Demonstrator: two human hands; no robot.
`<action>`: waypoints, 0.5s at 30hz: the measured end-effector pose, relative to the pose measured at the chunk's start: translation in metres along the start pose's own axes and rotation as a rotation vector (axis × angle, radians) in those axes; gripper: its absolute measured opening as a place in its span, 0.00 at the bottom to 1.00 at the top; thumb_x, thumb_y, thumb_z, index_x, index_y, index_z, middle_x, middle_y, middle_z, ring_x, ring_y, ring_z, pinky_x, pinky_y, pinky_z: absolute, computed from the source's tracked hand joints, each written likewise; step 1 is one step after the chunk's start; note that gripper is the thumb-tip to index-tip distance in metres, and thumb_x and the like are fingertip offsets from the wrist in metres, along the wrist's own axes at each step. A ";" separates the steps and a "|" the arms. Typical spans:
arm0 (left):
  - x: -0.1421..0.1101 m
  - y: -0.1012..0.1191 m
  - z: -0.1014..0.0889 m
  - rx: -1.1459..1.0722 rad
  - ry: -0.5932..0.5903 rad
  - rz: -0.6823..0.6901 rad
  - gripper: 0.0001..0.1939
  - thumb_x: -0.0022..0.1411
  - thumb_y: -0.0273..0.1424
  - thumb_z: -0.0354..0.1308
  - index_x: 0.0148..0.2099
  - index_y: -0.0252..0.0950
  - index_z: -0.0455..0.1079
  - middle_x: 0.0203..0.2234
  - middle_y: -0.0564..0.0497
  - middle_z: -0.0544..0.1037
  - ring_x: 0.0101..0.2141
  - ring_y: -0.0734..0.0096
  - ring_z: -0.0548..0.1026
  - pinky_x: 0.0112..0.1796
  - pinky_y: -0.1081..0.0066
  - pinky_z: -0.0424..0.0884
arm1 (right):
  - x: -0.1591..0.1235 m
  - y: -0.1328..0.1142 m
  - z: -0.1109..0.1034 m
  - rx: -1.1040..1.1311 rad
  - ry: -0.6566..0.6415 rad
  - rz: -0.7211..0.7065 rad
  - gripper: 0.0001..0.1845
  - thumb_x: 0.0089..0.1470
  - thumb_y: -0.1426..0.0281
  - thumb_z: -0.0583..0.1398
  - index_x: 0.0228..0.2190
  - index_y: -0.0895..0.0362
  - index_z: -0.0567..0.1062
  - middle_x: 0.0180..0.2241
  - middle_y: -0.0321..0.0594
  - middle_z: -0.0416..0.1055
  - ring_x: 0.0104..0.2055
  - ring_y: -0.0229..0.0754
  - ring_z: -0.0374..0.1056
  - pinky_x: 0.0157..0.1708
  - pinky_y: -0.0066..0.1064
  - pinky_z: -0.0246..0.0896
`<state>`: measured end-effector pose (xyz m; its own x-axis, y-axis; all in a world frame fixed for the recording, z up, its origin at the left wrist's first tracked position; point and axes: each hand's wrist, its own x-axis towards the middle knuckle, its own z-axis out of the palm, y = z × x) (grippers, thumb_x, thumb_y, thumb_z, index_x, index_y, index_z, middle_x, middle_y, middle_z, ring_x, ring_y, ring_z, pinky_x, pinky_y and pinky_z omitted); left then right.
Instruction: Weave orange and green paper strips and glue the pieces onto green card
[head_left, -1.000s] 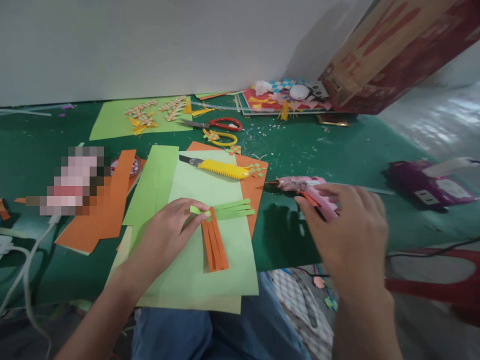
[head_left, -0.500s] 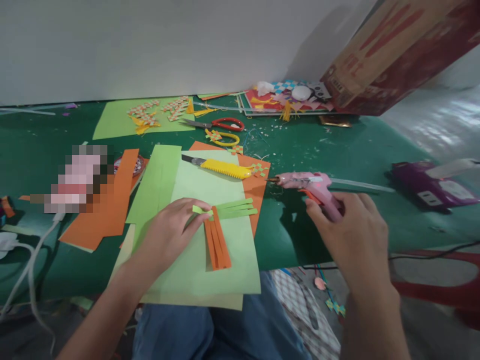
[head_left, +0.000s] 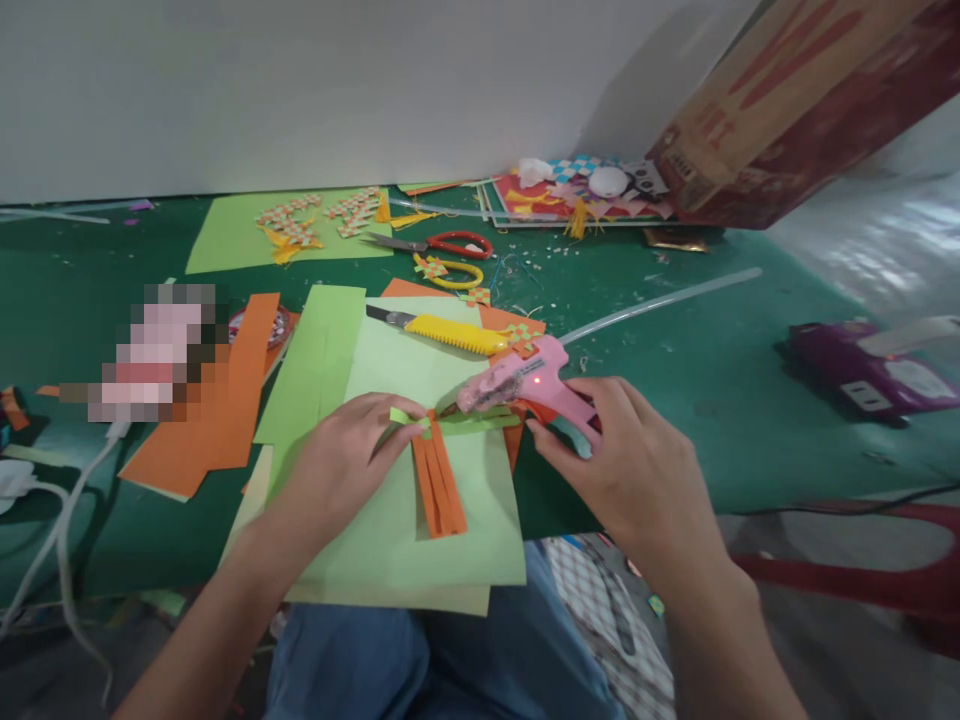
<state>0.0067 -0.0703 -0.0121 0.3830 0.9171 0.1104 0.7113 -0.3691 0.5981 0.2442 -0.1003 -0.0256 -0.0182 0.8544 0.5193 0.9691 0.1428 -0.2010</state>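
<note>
Glue gun [head_left: 546, 378] swings in, gripped by my right hand [head_left: 637, 455], nozzle [head_left: 449, 409] beside the paper strips [head_left: 439, 482]. My left hand [head_left: 341, 450] pinches them: tool and work finally line up.

No text can be read for certain: the red lettering [head_left: 716, 122] on the cardboard box [head_left: 795, 130] is blurred, while the marking [head_left: 531, 367] on the pink glue gun [head_left: 553, 362] and the pale label [head_left: 905, 374] on the purple packet [head_left: 829, 358] stay illegible.
</note>
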 end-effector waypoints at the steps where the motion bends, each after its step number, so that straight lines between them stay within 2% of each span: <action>1: 0.000 0.000 0.000 0.001 0.001 0.001 0.12 0.68 0.38 0.49 0.43 0.40 0.70 0.40 0.53 0.79 0.43 0.67 0.77 0.45 0.66 0.71 | 0.000 0.000 0.000 -0.002 0.001 -0.007 0.15 0.57 0.59 0.54 0.37 0.58 0.70 0.32 0.42 0.72 0.28 0.40 0.66 0.25 0.30 0.57; 9: 0.001 0.000 0.000 -0.008 0.012 -0.019 0.11 0.67 0.38 0.50 0.42 0.40 0.71 0.39 0.54 0.80 0.41 0.67 0.77 0.46 0.68 0.71 | 0.001 -0.002 -0.003 0.003 -0.022 -0.022 0.13 0.57 0.60 0.54 0.38 0.56 0.70 0.33 0.44 0.72 0.33 0.44 0.68 0.26 0.31 0.59; 15: 0.001 0.001 0.000 -0.010 -0.005 -0.038 0.11 0.67 0.37 0.50 0.42 0.40 0.71 0.40 0.54 0.80 0.43 0.67 0.77 0.47 0.67 0.70 | 0.001 -0.003 -0.007 -0.008 -0.026 -0.036 0.10 0.57 0.63 0.54 0.37 0.56 0.69 0.32 0.43 0.71 0.31 0.43 0.67 0.24 0.30 0.57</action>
<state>0.0081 -0.0700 -0.0113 0.3587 0.9297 0.0841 0.7196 -0.3327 0.6095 0.2427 -0.1032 -0.0185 -0.0596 0.8616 0.5040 0.9697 0.1698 -0.1757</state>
